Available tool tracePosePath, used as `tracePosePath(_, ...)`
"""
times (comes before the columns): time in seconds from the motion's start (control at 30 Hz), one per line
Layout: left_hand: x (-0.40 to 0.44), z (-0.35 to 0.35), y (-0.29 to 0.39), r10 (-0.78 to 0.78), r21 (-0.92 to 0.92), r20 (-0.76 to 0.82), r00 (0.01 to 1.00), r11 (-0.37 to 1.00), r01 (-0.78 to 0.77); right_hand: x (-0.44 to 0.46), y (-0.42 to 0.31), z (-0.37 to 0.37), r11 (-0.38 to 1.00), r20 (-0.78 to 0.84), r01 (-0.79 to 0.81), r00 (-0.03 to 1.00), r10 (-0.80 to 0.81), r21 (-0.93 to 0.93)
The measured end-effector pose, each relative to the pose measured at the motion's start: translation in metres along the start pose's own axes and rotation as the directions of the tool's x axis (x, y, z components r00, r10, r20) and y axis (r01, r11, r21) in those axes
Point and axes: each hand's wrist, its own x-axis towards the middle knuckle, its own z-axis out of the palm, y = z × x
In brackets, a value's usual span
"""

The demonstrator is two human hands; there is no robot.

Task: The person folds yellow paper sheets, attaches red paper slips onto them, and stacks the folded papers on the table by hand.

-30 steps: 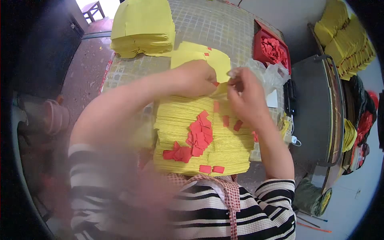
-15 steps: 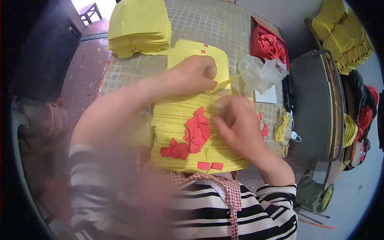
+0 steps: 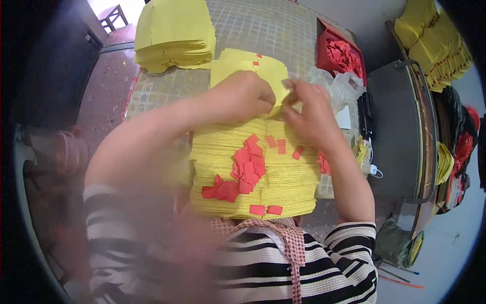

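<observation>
- I've got the left hand [image 3: 243, 96] over the far end of the big yellow paper pile [image 3: 291, 177], fingers curled in and thumb close to them. It's more closed than open, but the tips are tucked out of sight, so I can't tell what they grip.
- My right hand [image 3: 315, 109] is just beside it, half open, thumb and fingers apart at the edge of the yellow paper. Fingertips are kinda blurry on my feed, so can't tell if it's pinching anything.
- That pile sits at the near end of the table [image 3: 258, 25], right up against the apron [image 3: 294, 245], edges stacked in two side-by-side columns.
- Red slips [image 3: 248, 169] are heaped near the middle of it, a smaller clump lies nearer the body, two lie at the near edge, and a few loose ones are over by my right forearm.
- Past my hands there's a flat yellow sheet [image 3: 228, 71] with two little red bits on it, and a tall yellow stack [image 3: 174, 30] off to the far left.
- Far right: a red box [image 3: 322, 57] full of more slips, with a crumpled clear bag [image 3: 348, 90] just in front.
</observation>
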Motion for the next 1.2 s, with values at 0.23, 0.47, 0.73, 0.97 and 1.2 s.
tracePosePath(0.23, 0.007, -0.004, -0.002, 0.000, 0.059, 0.117, 0.993, 0.998, -0.007, -0.003, -0.002, 0.002, 0.957, 0.090, -0.166, 0.985, 0.148, 0.236)
tracePosePath(0.47, 0.022, -0.014, -0.009, 0.028, 0.290, 0.044, 0.999, 0.956, -0.040, 0.001, -0.021, -0.017, 0.975, -0.018, 0.137, 0.991, -0.136, 0.173)
tracePosePath(0.73, 0.022, -0.013, -0.028, 0.464, 0.533, -0.303, 0.832, 0.807, -0.256, 0.019, -0.020, -0.021, 0.933, 0.656, -0.322, 0.742, 0.142, 0.162)
tracePosePath(0.97, -0.009, -0.016, -0.018, 0.144, -0.030, -0.132, 0.981, 0.988, -0.149, 0.021, 0.008, 0.009, 0.838, 0.370, -0.433, 0.877, 0.307, 0.333)
tracePosePath(1.2, 0.000, -0.027, -0.017, -0.254, -0.042, 0.077, 0.964, 0.965, 0.258, 0.012, -0.004, -0.006, 0.873, 0.346, -0.324, 0.917, 0.196, 0.364)
